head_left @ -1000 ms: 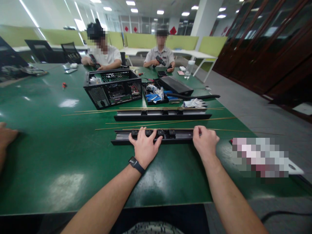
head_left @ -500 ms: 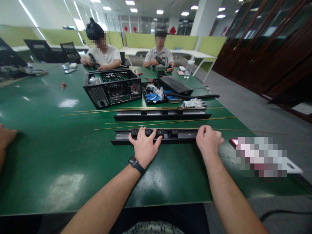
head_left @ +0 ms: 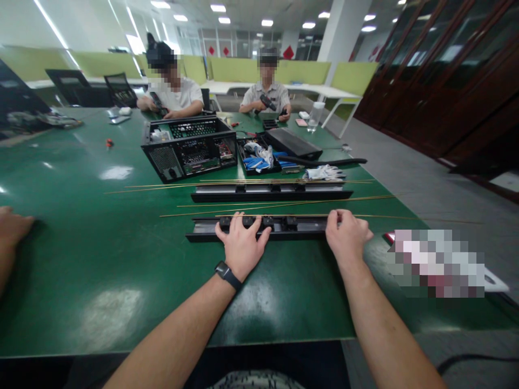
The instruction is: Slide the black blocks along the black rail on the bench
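Observation:
A black channel rail (head_left: 300, 235) with a silvery strip inside lies across the table in front of me. Several black blocks (head_left: 290, 222) sit in its channel. My left hand (head_left: 243, 240), with a dark watch on the wrist, rests on the rail with fingers spread over the blocks. At the rail's right end, my right hand (head_left: 347, 232) is closed in a pinch around a thin brass-coloured rod (head_left: 405, 218). The rod runs along the rail's far edge and sticks out to the right. More thin rods (head_left: 194, 206) lie just beyond it.
A second black rail (head_left: 263, 196) lies parallel farther back. Behind it are an opened black metal case (head_left: 186, 148), a tray of gloves (head_left: 259, 158) and a black bar (head_left: 332, 161). A blurred-out flat item (head_left: 438, 265) is at right. Another person's hand (head_left: 14, 229) is at left; two co-workers sit opposite.

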`<state>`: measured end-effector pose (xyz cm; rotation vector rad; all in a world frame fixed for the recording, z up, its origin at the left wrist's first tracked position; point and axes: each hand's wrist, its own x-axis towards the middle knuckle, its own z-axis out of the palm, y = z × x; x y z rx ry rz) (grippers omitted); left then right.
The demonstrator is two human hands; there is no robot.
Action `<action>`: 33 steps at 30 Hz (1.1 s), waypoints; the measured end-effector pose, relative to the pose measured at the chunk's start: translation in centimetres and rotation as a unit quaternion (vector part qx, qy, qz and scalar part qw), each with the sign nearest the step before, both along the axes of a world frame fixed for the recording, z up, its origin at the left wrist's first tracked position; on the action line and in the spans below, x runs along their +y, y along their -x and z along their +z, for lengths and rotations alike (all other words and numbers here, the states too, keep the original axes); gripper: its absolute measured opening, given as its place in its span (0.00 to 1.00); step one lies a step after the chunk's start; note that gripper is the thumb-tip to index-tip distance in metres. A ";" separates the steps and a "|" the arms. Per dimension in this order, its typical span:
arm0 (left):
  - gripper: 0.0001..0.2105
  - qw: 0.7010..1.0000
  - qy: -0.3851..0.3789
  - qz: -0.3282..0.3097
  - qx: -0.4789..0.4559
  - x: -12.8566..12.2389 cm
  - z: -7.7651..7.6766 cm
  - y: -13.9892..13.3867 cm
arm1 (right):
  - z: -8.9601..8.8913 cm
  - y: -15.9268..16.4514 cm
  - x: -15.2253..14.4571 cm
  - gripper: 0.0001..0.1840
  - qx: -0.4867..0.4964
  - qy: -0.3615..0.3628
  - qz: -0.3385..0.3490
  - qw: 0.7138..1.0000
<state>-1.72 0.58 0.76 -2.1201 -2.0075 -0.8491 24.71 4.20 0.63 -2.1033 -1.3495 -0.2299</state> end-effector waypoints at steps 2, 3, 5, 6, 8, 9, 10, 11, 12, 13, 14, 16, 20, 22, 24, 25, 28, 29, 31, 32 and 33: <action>0.19 1.000 0.003 0.000 0.001 0.0 0.1 0.0 | -0.1 0.1 0.0 0.21 -0.009 -0.003 0.014 1.000; 0.19 1.000 0.005 0.000 0.001 0.0 0.1 0.0 | -0.2 0.2 0.0 0.21 -0.012 -0.003 0.020 1.000; 0.19 1.000 0.008 0.001 0.001 0.0 0.1 0.0 | -0.1 0.4 -0.1 0.21 -0.016 -0.002 0.028 0.999; 0.19 1.000 0.010 0.001 0.001 0.0 0.1 0.0 | 0.0 0.6 -0.2 0.20 -0.017 -0.002 0.030 0.999; 0.19 1.000 0.010 0.002 0.001 0.0 0.1 0.0 | 0.2 0.9 -0.4 0.20 -0.018 -0.005 0.038 0.999; 0.19 1.000 0.009 0.002 0.001 0.0 0.1 0.0 | 0.3 1.1 -0.5 0.20 -0.018 -0.007 0.048 0.999; 0.19 1.000 0.008 0.002 0.002 0.0 0.1 0.0 | 0.3 1.3 -0.5 0.19 -0.018 -0.009 0.060 0.998; 0.19 1.000 0.006 0.001 0.002 0.0 0.1 0.0 | 0.3 1.5 -0.6 0.19 -0.016 -0.012 0.075 0.997; 0.18 1.000 0.004 0.002 0.001 0.0 0.0 0.0 | 0.3 1.7 -0.7 0.18 -0.015 -0.015 0.093 0.995; 0.18 1.000 0.002 0.002 0.001 0.0 0.0 0.0 | 0.2 1.8 -0.7 0.18 -0.013 -0.018 0.109 0.994; 0.18 1.000 0.001 0.002 0.001 0.0 0.0 -0.1 | 0.1 2.0 -0.7 0.17 -0.011 -0.021 0.122 0.992; 0.18 1.000 0.002 0.000 0.001 0.0 0.0 -0.1 | 0.0 2.1 -0.8 0.17 -0.008 -0.024 0.137 0.990; 0.18 1.000 0.004 -0.003 0.004 0.0 0.0 -0.1 | 0.1 2.0 -0.8 0.18 -0.002 -0.029 0.128 0.991; 0.18 1.000 0.004 -0.002 0.004 -0.1 0.0 -0.1 | 0.2 1.9 -0.8 0.18 -0.001 -0.027 0.117 0.993; 0.18 1.000 0.005 0.000 0.005 -0.1 0.1 -0.1 | 0.4 1.8 -0.7 0.19 -0.004 -0.019 0.104 0.994; 0.18 1.000 0.005 0.001 0.005 -0.1 0.1 0.0 | 0.5 1.7 -0.7 0.19 -0.005 -0.014 0.094 0.995; 0.19 1.000 0.009 0.001 0.004 0.0 0.2 0.0 | 0.5 1.5 -0.5 0.20 -0.011 -0.006 0.056 0.998; 0.19 1.000 0.010 0.001 0.004 0.0 0.2 0.0 | 0.6 1.4 -0.5 0.21 -0.013 -0.004 0.044 0.999; 0.19 1.000 0.011 0.001 0.003 0.0 0.1 0.0 | 0.6 1.2 -0.4 0.21 -0.016 -0.001 0.031 0.999; 0.19 1.000 0.012 0.001 0.003 0.0 0.1 0.0 | 0.6 1.2 -0.4 0.21 -0.017 0.000 0.028 0.999; 0.19 1.000 0.013 0.002 0.002 0.0 0.1 0.0 | 0.6 1.1 -0.4 0.21 -0.017 0.002 0.027 0.999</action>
